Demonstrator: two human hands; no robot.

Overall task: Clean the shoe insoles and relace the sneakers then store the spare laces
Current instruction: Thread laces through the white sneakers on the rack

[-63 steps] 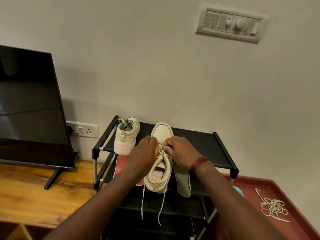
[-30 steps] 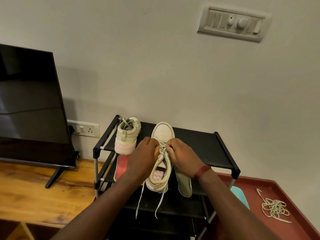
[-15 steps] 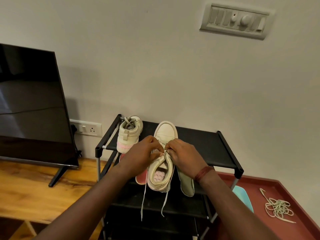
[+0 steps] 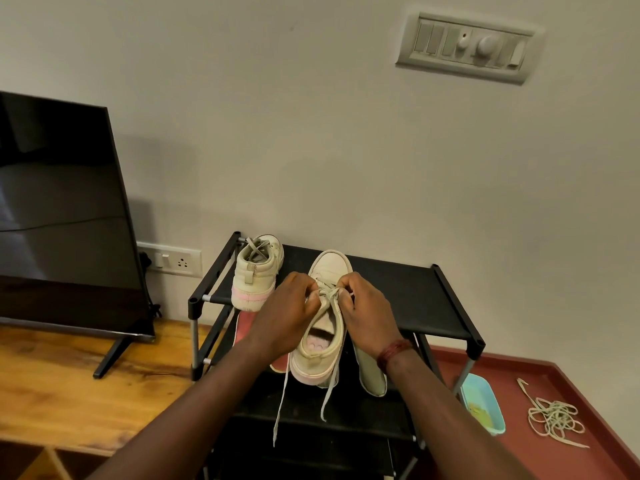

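A cream sneaker (image 4: 327,268) lies toe away from me on the top shelf of a black shoe rack (image 4: 415,299). My left hand (image 4: 287,313) and my right hand (image 4: 367,310) each pinch its cream lace (image 4: 329,292) over the eyelets. Two loose lace ends (image 4: 282,403) hang down off the heel. A second cream sneaker (image 4: 256,271) with a pink sole stands at the shelf's left end. A grey-green insole (image 4: 372,375) lies right of the held sneaker, and a pink insole (image 4: 244,327) peeks out on the left. Spare laces (image 4: 554,420) lie tangled on the red floor at the right.
A black television (image 4: 62,220) stands on a wooden unit (image 4: 69,386) to the left. A wall socket (image 4: 173,261) sits behind it and a switch panel (image 4: 467,46) is high on the wall. A light blue tub (image 4: 483,407) rests beside the rack's right leg.
Both hands have stayed at the eyelets of the middle sneaker, working the lace with small finger moves. The hanging lace ends swayed. The view shifted slightly right.
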